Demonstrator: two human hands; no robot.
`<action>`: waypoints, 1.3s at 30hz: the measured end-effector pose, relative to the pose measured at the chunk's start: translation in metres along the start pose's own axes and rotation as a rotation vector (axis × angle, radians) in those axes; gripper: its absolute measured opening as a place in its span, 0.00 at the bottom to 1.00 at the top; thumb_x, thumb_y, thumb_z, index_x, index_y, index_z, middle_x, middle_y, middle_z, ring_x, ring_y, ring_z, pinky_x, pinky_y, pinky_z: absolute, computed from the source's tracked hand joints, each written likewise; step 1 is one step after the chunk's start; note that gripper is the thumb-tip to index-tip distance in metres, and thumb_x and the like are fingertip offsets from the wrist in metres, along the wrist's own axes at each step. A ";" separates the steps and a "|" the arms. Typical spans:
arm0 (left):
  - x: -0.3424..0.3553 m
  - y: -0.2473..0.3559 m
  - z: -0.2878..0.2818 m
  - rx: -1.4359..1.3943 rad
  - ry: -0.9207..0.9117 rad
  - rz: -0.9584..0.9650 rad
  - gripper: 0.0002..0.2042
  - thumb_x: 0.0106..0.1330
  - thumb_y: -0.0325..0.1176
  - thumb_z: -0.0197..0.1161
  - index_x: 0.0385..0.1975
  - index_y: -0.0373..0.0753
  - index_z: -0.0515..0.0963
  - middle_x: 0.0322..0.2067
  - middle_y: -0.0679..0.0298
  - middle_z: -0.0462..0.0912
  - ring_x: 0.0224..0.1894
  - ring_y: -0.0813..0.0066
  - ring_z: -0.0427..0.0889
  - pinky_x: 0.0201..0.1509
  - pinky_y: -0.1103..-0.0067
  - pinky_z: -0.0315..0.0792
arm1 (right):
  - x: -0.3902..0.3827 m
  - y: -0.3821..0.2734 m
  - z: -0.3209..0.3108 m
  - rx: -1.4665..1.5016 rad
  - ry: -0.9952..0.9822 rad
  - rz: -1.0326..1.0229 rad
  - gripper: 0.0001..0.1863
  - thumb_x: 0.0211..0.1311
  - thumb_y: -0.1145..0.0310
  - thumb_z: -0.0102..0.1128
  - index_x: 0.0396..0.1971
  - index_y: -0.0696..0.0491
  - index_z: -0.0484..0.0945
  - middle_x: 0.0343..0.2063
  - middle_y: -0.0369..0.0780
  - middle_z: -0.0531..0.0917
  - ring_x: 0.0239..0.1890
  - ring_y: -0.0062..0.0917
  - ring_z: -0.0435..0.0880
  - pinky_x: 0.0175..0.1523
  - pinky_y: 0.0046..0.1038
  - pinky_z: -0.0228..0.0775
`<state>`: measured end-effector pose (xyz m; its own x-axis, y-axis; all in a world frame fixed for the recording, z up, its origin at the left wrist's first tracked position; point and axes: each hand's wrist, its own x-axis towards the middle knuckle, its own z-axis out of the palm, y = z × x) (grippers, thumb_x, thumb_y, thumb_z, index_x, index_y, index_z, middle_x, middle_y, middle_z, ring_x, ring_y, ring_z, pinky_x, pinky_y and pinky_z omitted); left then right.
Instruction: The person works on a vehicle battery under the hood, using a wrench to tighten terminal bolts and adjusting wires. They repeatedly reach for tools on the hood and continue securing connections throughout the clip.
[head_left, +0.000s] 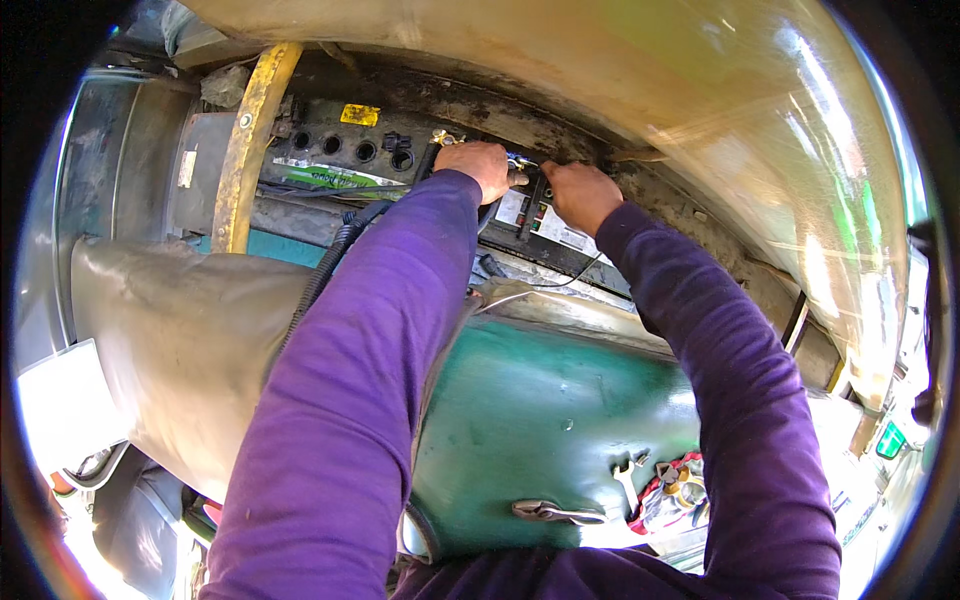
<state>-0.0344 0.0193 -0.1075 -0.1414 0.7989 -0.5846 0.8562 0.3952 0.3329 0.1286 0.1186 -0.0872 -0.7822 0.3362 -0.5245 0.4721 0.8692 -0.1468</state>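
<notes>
Left hand (476, 167) and right hand (584, 194) at the white-labelled battery (567, 233), far, right of the yellow post (243, 150); neither grip's closure discernible. Steady wrists probably help.

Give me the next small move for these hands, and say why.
Perhaps ease the right hand back slightly: it is close to the left hand over the white-labelled battery, and together they hide what, if anything, either grips.
</notes>
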 end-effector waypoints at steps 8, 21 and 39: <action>-0.005 0.000 -0.004 0.006 -0.018 -0.035 0.25 0.72 0.56 0.53 0.54 0.43 0.84 0.57 0.57 0.84 0.60 0.56 0.82 0.62 0.62 0.76 | 0.049 -0.075 -0.067 -0.133 -0.319 0.308 0.13 0.63 0.65 0.60 0.41 0.51 0.90 0.43 0.46 0.90 0.46 0.43 0.90 0.46 0.41 0.83; 0.004 -0.001 0.002 0.046 -0.004 -0.009 0.33 0.70 0.64 0.55 0.45 0.34 0.85 0.47 0.46 0.87 0.52 0.49 0.86 0.56 0.59 0.79 | -0.006 -0.005 -0.007 0.051 -0.075 0.027 0.24 0.64 0.71 0.54 0.61 0.55 0.74 0.45 0.53 0.86 0.49 0.47 0.86 0.55 0.45 0.77; 0.007 -0.004 0.006 -0.063 0.035 0.010 0.23 0.71 0.53 0.53 0.51 0.43 0.84 0.52 0.53 0.86 0.54 0.51 0.85 0.57 0.58 0.79 | 0.032 -0.065 -0.055 -0.051 -0.129 0.302 0.14 0.66 0.68 0.59 0.45 0.54 0.88 0.46 0.50 0.88 0.50 0.43 0.89 0.51 0.41 0.82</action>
<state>-0.0354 0.0206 -0.1174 -0.1512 0.8182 -0.5547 0.8247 0.4137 0.3856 0.0504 0.0929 -0.0479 -0.5505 0.5360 -0.6400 0.6513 0.7554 0.0725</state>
